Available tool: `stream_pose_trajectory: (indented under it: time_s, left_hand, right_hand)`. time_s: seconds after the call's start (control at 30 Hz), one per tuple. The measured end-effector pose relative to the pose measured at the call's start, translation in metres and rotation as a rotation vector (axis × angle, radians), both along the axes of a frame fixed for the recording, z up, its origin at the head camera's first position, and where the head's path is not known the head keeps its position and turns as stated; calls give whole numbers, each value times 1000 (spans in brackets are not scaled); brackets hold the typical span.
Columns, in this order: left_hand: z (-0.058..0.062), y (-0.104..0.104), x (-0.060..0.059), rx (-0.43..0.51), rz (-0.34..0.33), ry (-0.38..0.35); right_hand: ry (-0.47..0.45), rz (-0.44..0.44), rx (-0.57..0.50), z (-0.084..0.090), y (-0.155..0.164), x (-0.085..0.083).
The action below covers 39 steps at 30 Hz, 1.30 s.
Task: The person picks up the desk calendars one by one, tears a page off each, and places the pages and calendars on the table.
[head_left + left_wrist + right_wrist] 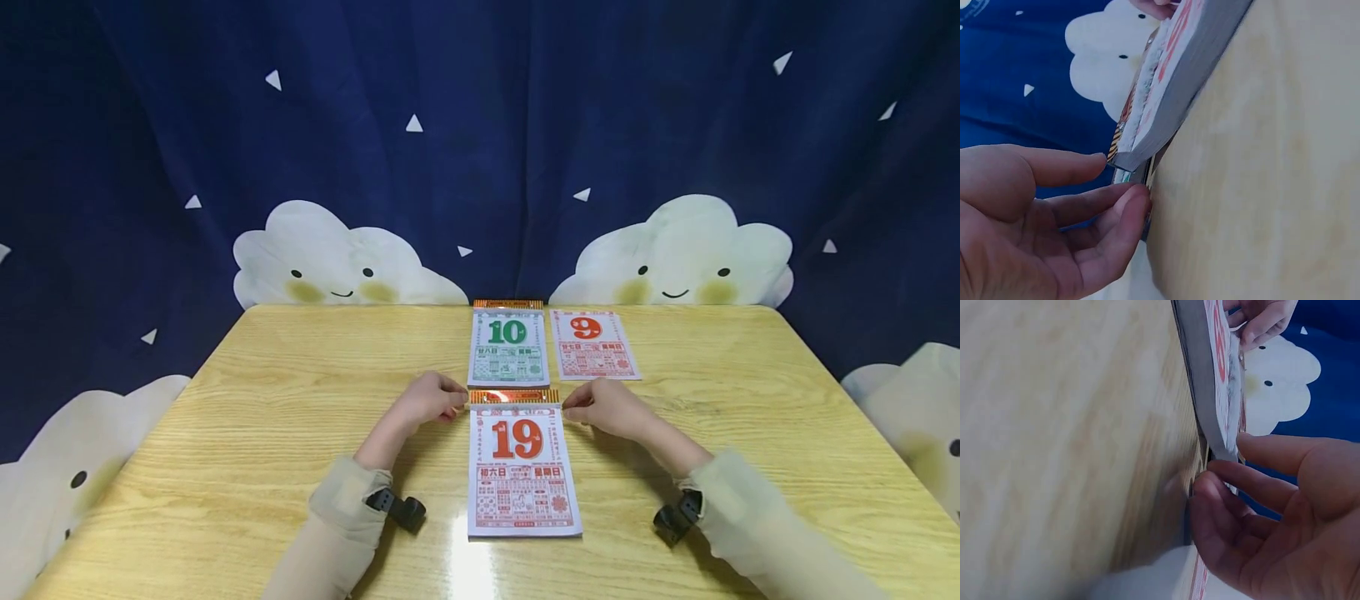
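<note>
A thick tear-off calendar (517,475) showing a red 19 lies face up on the table, an orange-and-gold strip along its top edge. My left hand (433,397) pinches its top left corner; in the left wrist view the thumb is at the strip and the fingers are curled beneath. At the top right corner my right hand (604,406) pinches likewise, thumb against the edge in the right wrist view, index finger under it. Just behind lies a second tear-off calendar (509,367) with a green 10, its lower edge close to the first one's strip.
To the right of the green calendar lies a loose sheet (596,364) with a red 9. All of these are on a light wooden table (300,358). A dark blue curtain (480,100) with white clouds hangs behind the far edge.
</note>
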<state>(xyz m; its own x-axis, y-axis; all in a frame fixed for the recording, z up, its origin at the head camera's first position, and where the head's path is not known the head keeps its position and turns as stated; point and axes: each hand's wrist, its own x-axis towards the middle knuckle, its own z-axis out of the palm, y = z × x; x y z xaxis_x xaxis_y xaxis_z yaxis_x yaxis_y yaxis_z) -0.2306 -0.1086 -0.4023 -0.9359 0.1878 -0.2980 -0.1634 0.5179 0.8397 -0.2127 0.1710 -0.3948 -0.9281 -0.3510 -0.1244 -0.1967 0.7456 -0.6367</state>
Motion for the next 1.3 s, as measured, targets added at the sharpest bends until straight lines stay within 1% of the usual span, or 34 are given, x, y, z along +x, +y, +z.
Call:
stream_pose_trajectory:
  time_s: [0.1, 0.27, 0.37, 0.63, 0.73, 0.83, 0.9, 0.97, 1.07, 1.1, 1.2, 1.3]
  left_hand:
    - [-1, 0, 4, -10, -22, 12]
    - [-3, 1, 11, -29, -53, 40]
    - [-3, 2, 15, -9, -70, 41]
    - [-6, 2, 22, 139, -79, 18]
    - [-6, 1, 23, 223, -95, -8]
    - [-6, -1, 25, 317, -97, -48]
    - [-6, -2, 25, 367, -93, -66]
    - [-6, -3, 26, 396, -80, -71]
    - [-7, -5, 26, 442, -62, -76]
    - [-7, -6, 26, 459, -57, -76]
    - [-7, -7, 26, 494, -31, -73]
    - [-8, -5, 25, 515, 8, -50]
  right_hand:
    - [-5, -12, 23, 0, -2, 6]
    - [-14, -28, 29, -1, -3, 14]
    - [-14, -45, 18, -2, -3, 17]
    - [-24, -120, -58, -6, -4, 22]
    - [-50, -157, -105, -6, -6, 25]
    - [-105, -193, -221, -6, -7, 27]
    - [-157, -212, -347, -7, -8, 28]
    - [-207, -217, -476, -8, -9, 29]
    - [-278, -221, -634, -10, -10, 29]
    - [-299, -227, -670, -10, -10, 29]
    - [-325, -256, -728, -12, -13, 28]
    - [-310, -290, -756, -13, -16, 27]
